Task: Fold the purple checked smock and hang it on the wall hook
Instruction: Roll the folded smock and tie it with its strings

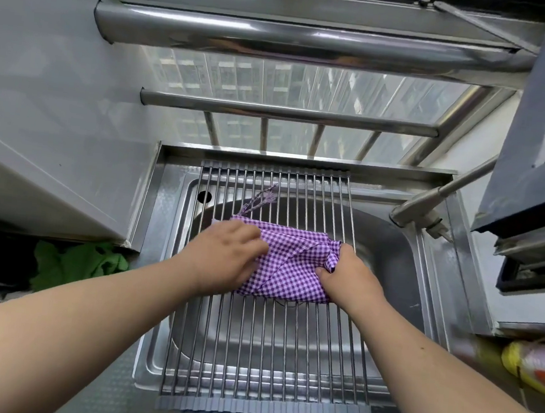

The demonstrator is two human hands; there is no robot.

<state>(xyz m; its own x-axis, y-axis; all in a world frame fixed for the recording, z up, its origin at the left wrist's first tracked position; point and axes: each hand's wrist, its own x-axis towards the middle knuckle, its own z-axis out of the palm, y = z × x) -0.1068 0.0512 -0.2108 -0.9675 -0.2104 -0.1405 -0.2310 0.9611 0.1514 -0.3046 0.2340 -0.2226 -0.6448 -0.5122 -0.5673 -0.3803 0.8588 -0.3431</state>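
Note:
The purple checked smock [292,268] lies folded into a small bundle on a metal roll-up rack [267,349] that spans the sink. A thin purple tie string [260,200] trails from its far left corner. My left hand [226,255] rests palm down on the bundle's left side, fingers spread over the cloth. My right hand [347,277] pinches a bunched fold at the bundle's right edge. No wall hook is in view.
A steel sink [403,252] sits under the rack, with a tap [421,207] at the right. Window bars [290,113] and a thick rail stand behind. Green cloth [76,264] lies at the left; a yellow and pink packet [535,368] lies at the right.

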